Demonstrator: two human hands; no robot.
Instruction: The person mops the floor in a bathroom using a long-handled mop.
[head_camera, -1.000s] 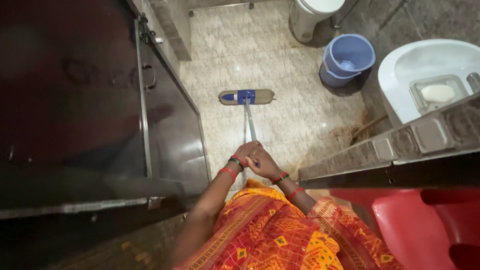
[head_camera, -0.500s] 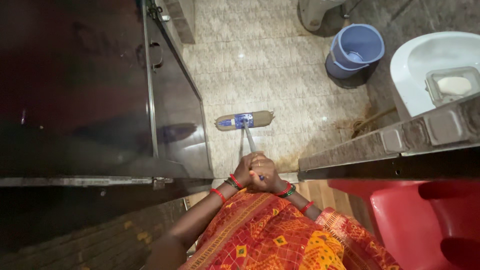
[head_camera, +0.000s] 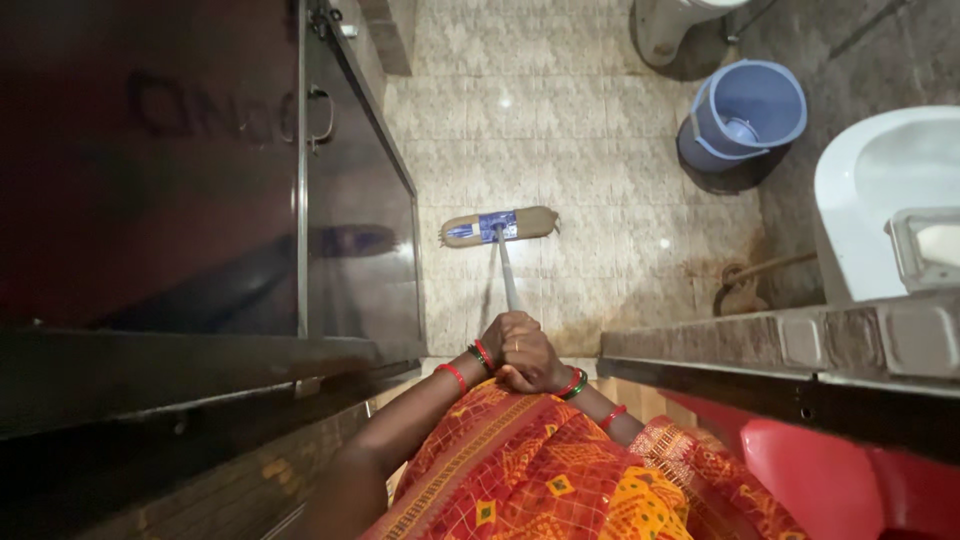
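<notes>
Mop (head_camera: 499, 226) sits on the tiled floor (head_camera: 600, 120) left of the bucket (head_camera: 745, 112), pad a bit farther out from the hands than 0.5 s ago and its tilt flipped: right end now the higher one. Handle (head_camera: 508, 280) runs nearly straight from the pad's middle back to the hands; pad's long axis lies crosswise, left-right. Left hand (head_camera: 502, 338) and right hand (head_camera: 535, 362) are both wrapped shut on the handle's top, pressed together, left nearer the pad.
</notes>
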